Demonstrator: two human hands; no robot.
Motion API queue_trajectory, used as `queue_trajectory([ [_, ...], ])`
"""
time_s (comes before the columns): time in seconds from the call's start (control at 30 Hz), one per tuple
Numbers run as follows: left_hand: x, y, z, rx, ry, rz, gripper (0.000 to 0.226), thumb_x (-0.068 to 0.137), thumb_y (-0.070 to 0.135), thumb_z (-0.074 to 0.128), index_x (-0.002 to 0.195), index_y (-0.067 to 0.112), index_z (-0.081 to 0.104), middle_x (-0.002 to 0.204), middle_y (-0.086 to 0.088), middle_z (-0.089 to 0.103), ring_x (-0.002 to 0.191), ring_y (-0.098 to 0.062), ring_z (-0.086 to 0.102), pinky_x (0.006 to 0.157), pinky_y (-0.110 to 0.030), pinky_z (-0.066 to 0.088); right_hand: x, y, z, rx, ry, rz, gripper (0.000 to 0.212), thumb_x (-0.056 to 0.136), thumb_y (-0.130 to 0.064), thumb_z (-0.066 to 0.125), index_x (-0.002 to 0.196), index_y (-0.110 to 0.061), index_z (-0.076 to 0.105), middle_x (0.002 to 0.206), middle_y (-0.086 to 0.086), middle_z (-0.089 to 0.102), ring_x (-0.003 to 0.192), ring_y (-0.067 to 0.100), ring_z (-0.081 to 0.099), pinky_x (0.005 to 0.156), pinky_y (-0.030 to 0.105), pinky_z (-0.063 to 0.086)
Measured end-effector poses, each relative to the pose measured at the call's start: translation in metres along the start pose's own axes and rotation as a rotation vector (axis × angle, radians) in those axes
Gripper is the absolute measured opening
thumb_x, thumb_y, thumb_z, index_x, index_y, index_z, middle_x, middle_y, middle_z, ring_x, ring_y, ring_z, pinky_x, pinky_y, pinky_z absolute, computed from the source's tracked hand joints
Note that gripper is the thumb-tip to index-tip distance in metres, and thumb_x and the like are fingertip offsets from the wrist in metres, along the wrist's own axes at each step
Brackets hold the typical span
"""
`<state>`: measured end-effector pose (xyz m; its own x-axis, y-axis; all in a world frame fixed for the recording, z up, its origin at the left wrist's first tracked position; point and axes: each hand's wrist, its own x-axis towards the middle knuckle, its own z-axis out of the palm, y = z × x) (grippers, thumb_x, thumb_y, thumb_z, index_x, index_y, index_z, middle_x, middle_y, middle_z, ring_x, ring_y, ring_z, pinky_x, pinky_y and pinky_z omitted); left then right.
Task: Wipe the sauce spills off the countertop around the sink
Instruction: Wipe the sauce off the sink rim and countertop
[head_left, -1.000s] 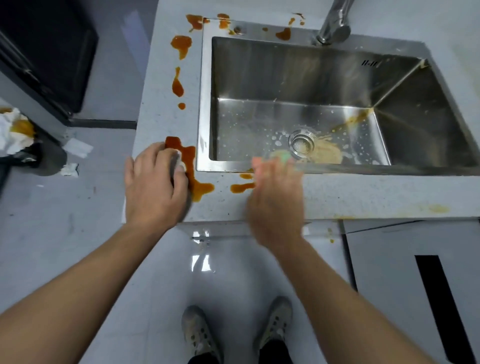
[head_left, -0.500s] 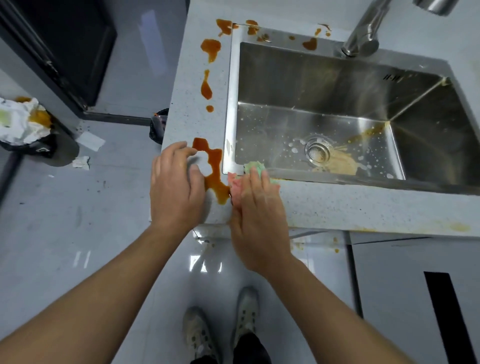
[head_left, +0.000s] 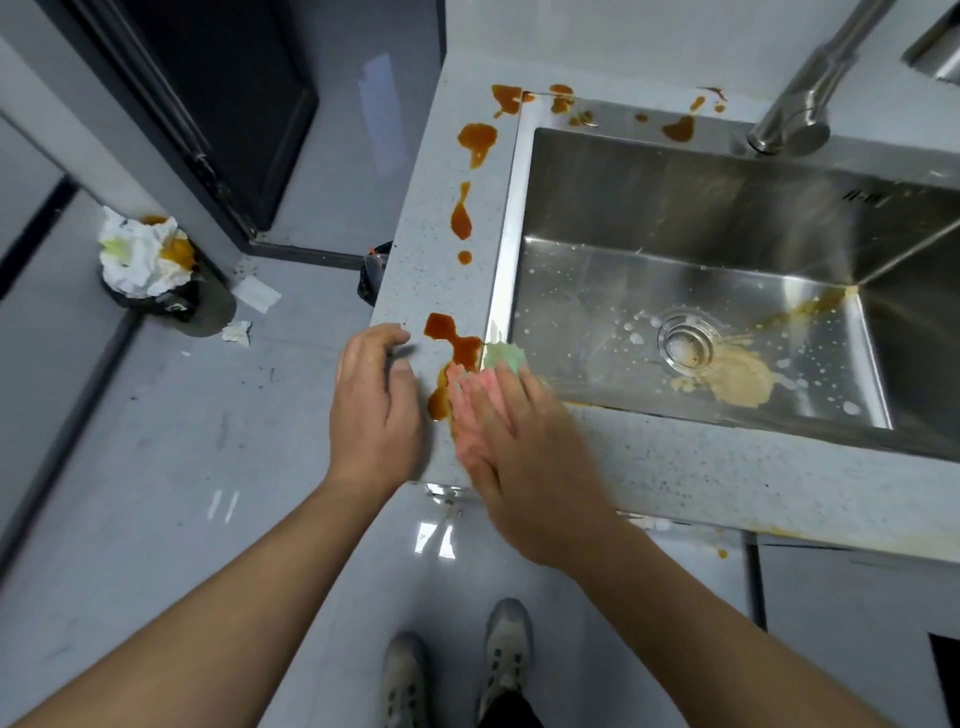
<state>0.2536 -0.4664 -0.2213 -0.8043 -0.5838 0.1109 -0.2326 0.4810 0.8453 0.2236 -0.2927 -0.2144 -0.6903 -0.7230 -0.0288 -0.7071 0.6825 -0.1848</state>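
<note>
Left hand (head_left: 376, 410): loosely curled at surface (head_left: 415, 291) edge, nothing visible inside.
Right hand (head_left: 524, 457): flat, fingers straight, pressing cloth (head_left: 501, 356) onto sauce (head_left: 439, 325) beside sink (head_left: 506, 249).

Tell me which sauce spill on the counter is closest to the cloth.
The large brown spill at the sink's front left corner: it touches the cloth under the right hand. The others lie farther back beside and behind the sink.

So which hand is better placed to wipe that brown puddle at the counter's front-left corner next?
Right, I'd say. The right hand lies flat on the pink-and-green cloth, whose edge meets the sauce puddle. The left hand sits beside it with no cloth visible.
</note>
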Motion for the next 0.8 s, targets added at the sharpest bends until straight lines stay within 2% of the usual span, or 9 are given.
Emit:
queue_trajectory([
  [0.07,0.0,0.001,-0.003,-0.026,0.001,-0.027,0.032,0.097,0.02,0.034,0.12,0.021,0.055,0.119,0.008,0.051,0.113,-0.003,0.048,0.098,-0.018,0.038,-0.012,-0.008,0.012,-0.02,0.004,-0.008,0.063,0.106,-0.041,0.032,0.16,-0.01,0.025,0.164,0.023,0.03,0.152,0.043,0.027,0.124,0.055,0.025],
  [0.17,0.007,-0.002,-0.011,-0.095,-0.016,-0.112,0.028,0.098,0.024,0.032,0.117,0.026,0.053,0.117,0.006,0.054,0.113,-0.007,0.051,0.099,-0.024,0.041,-0.002,-0.01,0.02,-0.007,0.005,0.012,0.059,0.108,-0.038,0.027,0.162,-0.013,0.028,0.166,0.02,0.028,0.154,0.041,0.023,0.126,0.055,0.02],
  [0.27,0.014,-0.004,-0.019,-0.135,-0.041,-0.148,0.029,0.097,0.027,0.031,0.116,0.027,0.052,0.115,0.008,0.052,0.113,-0.006,0.05,0.099,-0.023,0.039,0.038,-0.009,0.02,0.018,-0.05,0.087,0.062,0.108,-0.038,0.001,0.165,-0.017,0.012,0.168,0.017,0.022,0.155,0.042,0.018,0.123,0.057,0.022],
  [0.37,0.022,-0.007,-0.026,-0.254,-0.08,-0.223,0.026,0.1,0.023,0.033,0.116,0.029,0.053,0.118,0.007,0.053,0.112,-0.004,0.051,0.096,-0.022,0.041,0.045,-0.03,0.019,0.091,0.003,0.289,0.064,0.106,-0.042,0.011,0.164,-0.018,0.013,0.17,0.016,0.016,0.157,0.043,0.012,0.126,0.058,0.018],
  [0.43,0.029,-0.009,-0.031,-0.383,-0.117,-0.337,0.025,0.1,0.019,0.037,0.114,0.03,0.055,0.119,0.006,0.055,0.109,-0.001,0.052,0.09,-0.022,0.042,0.027,-0.053,0.02,0.097,-0.008,0.291,0.066,0.104,-0.045,0.014,0.165,-0.02,0.004,0.173,0.011,0.004,0.159,0.038,-0.002,0.128,0.055,0.009],
  [0.5,0.034,-0.01,-0.033,-0.463,-0.158,-0.378,0.027,0.092,0.026,0.038,0.112,0.031,0.054,0.12,0.005,0.054,0.11,-0.005,0.054,0.09,-0.023,0.044,0.012,-0.073,0.021,0.096,-0.038,0.24,0.068,0.104,-0.044,0.019,0.165,-0.022,-0.002,0.173,0.008,-0.001,0.159,0.034,-0.008,0.128,0.054,0.005],
  [0.63,0.038,-0.022,-0.028,-0.536,-0.209,-0.403,0.035,0.084,0.035,0.039,0.115,0.031,0.055,0.125,0.002,0.054,0.118,-0.012,0.056,0.101,-0.032,0.048,0.045,-0.077,0.024,0.069,-0.038,0.174,0.061,0.108,-0.042,0.021,0.165,-0.027,0.002,0.173,0.007,0.01,0.159,0.035,-0.001,0.129,0.051,0.004],
  [0.7,0.042,-0.03,-0.026,-0.541,-0.226,-0.397,0.039,0.083,0.035,0.042,0.116,0.024,0.06,0.123,-0.002,0.058,0.116,-0.016,0.059,0.102,-0.038,0.05,0.084,-0.064,0.021,0.014,0.001,0.217,0.058,0.111,-0.04,0.018,0.165,-0.027,0.004,0.172,0.008,0.013,0.159,0.034,0.003,0.129,0.049,-0.001],
  [0.8,0.038,-0.028,-0.03,-0.535,-0.219,-0.355,0.046,0.087,0.035,0.038,0.126,0.018,0.054,0.12,0.012,0.048,0.114,0.001,0.053,0.098,-0.017,0.045,0.106,-0.054,0.014,0.066,0.001,0.339,0.057,0.111,-0.041,0.017,0.165,-0.026,0.006,0.173,0.007,0.008,0.159,0.032,-0.002,0.128,0.043,-0.008],
])
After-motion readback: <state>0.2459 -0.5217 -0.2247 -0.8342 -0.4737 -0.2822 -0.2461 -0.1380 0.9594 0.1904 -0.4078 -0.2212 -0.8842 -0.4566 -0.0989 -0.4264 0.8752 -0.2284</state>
